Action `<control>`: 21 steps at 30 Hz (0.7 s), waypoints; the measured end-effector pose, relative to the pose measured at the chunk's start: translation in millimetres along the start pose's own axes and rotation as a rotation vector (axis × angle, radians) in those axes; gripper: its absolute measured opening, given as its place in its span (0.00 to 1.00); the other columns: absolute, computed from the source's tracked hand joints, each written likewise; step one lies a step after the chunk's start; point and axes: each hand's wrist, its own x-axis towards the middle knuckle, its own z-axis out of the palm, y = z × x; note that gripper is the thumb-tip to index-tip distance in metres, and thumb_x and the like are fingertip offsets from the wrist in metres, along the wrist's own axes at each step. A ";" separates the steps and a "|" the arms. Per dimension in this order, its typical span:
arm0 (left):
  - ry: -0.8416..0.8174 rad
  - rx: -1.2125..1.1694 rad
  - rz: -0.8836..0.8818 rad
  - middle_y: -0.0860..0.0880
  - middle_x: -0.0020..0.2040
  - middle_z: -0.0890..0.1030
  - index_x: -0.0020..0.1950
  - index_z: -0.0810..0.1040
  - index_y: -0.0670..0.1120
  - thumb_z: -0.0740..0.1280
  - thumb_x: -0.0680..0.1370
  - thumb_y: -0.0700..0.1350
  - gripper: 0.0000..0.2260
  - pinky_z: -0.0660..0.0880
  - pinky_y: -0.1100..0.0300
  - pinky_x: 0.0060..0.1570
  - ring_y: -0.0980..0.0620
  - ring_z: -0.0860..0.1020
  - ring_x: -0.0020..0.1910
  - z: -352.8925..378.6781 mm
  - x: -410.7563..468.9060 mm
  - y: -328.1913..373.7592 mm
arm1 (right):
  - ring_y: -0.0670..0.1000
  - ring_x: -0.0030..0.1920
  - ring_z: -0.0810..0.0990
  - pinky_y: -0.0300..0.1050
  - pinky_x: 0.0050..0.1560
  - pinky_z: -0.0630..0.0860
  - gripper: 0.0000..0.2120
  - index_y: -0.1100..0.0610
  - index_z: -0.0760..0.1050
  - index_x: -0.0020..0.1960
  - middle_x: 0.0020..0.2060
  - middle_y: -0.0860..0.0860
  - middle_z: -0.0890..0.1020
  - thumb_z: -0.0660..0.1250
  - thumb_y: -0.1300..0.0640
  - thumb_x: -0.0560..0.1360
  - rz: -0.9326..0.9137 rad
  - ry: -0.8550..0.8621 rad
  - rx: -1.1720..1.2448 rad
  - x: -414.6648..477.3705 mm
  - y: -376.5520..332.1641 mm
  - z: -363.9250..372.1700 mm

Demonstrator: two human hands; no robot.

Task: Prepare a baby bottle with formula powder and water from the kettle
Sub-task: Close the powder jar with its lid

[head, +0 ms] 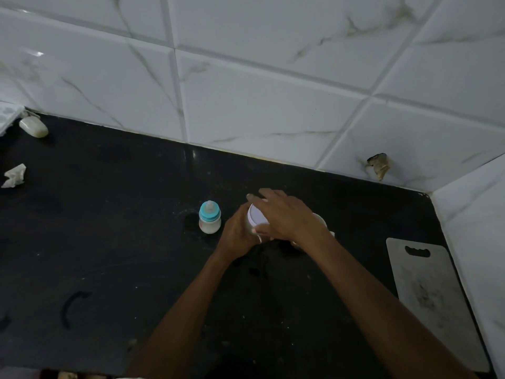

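Observation:
A small baby bottle (209, 218) with a teal collar and clear teat stands upright on the black counter (109, 242); it holds white liquid. Just right of it is a white container with a white lid (257, 216), likely the formula tub. My left hand (237, 233) grips the tub's side. My right hand (284, 214) lies over the lid, fingers wrapped around its rim. A pale object (321, 218) shows partly behind my right wrist; I cannot tell what it is. No kettle is in view.
A grey cutting board (431, 296) lies flat at the right, beside the tiled side wall. At the far left are a crumpled tissue (15, 175) and a white bar-shaped object (34, 127). White marble-look tiles (259, 91) back the counter.

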 end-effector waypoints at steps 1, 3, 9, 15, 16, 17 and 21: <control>-0.002 -0.004 -0.017 0.44 0.66 0.79 0.73 0.70 0.44 0.77 0.72 0.36 0.32 0.73 0.64 0.61 0.46 0.78 0.65 1.2 1.3 0.0 | 0.59 0.79 0.59 0.59 0.73 0.65 0.40 0.47 0.53 0.82 0.81 0.54 0.57 0.70 0.45 0.77 -0.065 -0.046 -0.012 1.5 4.2 -3.0; -0.049 0.031 -0.021 0.44 0.73 0.74 0.76 0.67 0.43 0.77 0.74 0.39 0.33 0.67 0.64 0.67 0.47 0.73 0.72 3.6 0.4 -0.7 | 0.58 0.80 0.57 0.59 0.76 0.62 0.40 0.45 0.56 0.81 0.82 0.51 0.56 0.73 0.53 0.76 -0.149 -0.093 -0.043 5.6 10.3 -4.8; -0.104 0.051 -0.048 0.49 0.66 0.78 0.72 0.72 0.44 0.79 0.72 0.44 0.31 0.71 0.71 0.61 0.54 0.77 0.64 3.7 6.4 7.2 | 0.58 0.77 0.63 0.57 0.74 0.63 0.33 0.48 0.61 0.80 0.80 0.52 0.61 0.70 0.57 0.79 -0.195 -0.133 -0.017 12.1 14.7 -3.7; -0.024 0.011 -0.032 0.54 0.57 0.79 0.73 0.70 0.48 0.78 0.70 0.36 0.33 0.74 0.69 0.57 0.57 0.78 0.55 -1.6 -1.2 -0.3 | 0.60 0.67 0.74 0.64 0.66 0.70 0.33 0.48 0.61 0.79 0.72 0.55 0.70 0.66 0.40 0.78 0.016 -0.012 -0.082 8.7 4.8 8.1; -0.031 0.023 -0.014 0.53 0.63 0.78 0.75 0.68 0.48 0.78 0.71 0.38 0.35 0.73 0.67 0.63 0.57 0.77 0.61 -1.1 -0.2 1.4 | 0.60 0.66 0.75 0.64 0.65 0.70 0.33 0.49 0.62 0.78 0.71 0.56 0.71 0.64 0.37 0.78 0.071 0.014 -0.069 8.0 1.6 11.5; -0.037 0.035 -0.004 0.50 0.70 0.75 0.77 0.66 0.48 0.78 0.72 0.40 0.36 0.71 0.62 0.69 0.55 0.74 0.68 -1.2 -2.0 1.6 | 0.60 0.65 0.76 0.64 0.65 0.69 0.33 0.50 0.62 0.78 0.70 0.57 0.72 0.62 0.35 0.78 0.122 0.044 -0.064 7.8 -1.7 15.9; 0.009 -0.008 0.062 0.51 0.75 0.72 0.79 0.65 0.49 0.80 0.72 0.47 0.39 0.68 0.60 0.73 0.56 0.71 0.73 0.2 -2.1 1.0 | 0.62 0.62 0.77 0.63 0.62 0.70 0.36 0.56 0.65 0.75 0.66 0.60 0.75 0.54 0.31 0.79 0.264 0.165 -0.088 5.3 -16.3 31.7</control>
